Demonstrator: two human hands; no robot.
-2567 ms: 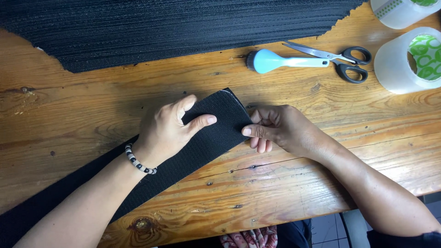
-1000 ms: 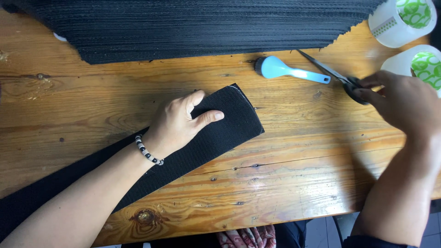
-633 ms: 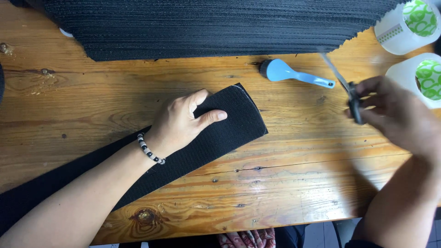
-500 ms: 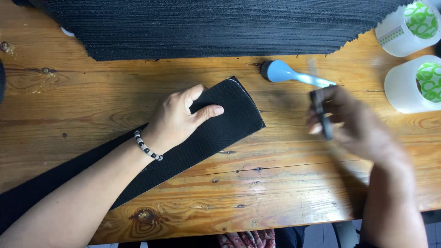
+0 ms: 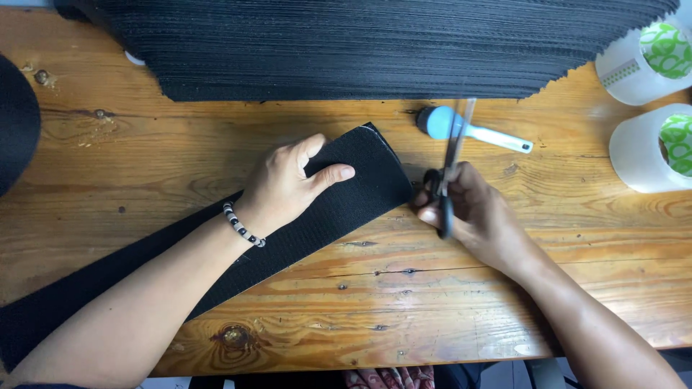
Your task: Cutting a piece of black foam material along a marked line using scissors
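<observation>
Right hand [image 5: 479, 212] is closed around the black handles of a pair of scissors [image 5: 448, 173], fingers through the loops. Blades point up and away toward the far edge; they look closed or nearly so, a bit motion-blurred, can't tell exactly. The scissors sit just beside the folded end of the black webbing strip [image 5: 346, 194], near but apart from it, so the tool is lined up at the end that the other hand presents.

Left hand [image 5: 288, 184] is flat and open, palm down on the strip, fingers spread toward the fold, thumb out along the near side. It grips nothing; it presses. Judging by the doubled end under the fingers, the pressure keeps the fold from springing open and pins the strip to the worktop [image 5: 432, 302]. A beaded bracelet [image 5: 241, 225] sits on that wrist.

The strip runs diagonally from the fold at centre down to the lower-left corner, lying flat.

Further out: a blue-headed tool with a white handle [image 5: 468, 130] lies just past the scissor tips. A large stack of black ribbed material [image 5: 360, 50] fills the far edge. Two white tape rolls with green-patterned cores [image 5: 645, 108] stand far right. A dark round object [image 5: 14, 122] is cut off at the left edge.
</observation>
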